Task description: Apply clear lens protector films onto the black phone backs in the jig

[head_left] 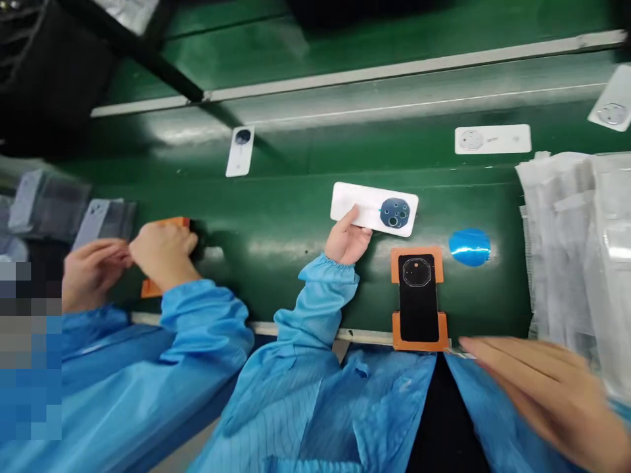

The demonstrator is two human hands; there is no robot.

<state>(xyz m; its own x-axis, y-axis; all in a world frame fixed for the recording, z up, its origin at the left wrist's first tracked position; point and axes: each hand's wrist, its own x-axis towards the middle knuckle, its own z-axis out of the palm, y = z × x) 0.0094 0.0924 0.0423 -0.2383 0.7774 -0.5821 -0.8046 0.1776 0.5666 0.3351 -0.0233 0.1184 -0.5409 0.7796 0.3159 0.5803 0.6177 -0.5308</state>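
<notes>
My left hand (346, 238) grips the end of a white phone back cover (373, 208) that has a round blue camera ring, holding it over the green belt (276, 230). My right hand (537, 387) is at the lower right near the belt's edge, blurred by motion, fingers stretched out with nothing in them. Between the hands an orange jig (419, 299) with a black insert rests on the belt's near edge. A blue round film (469, 247) lies just right of the jig.
A co-worker in a blue gown at the left has both hands (148, 259) on another orange jig. More white covers (240, 151) (491, 139) lie farther out on the belt. A stack of clear plastic bags (572, 243) sits at the right.
</notes>
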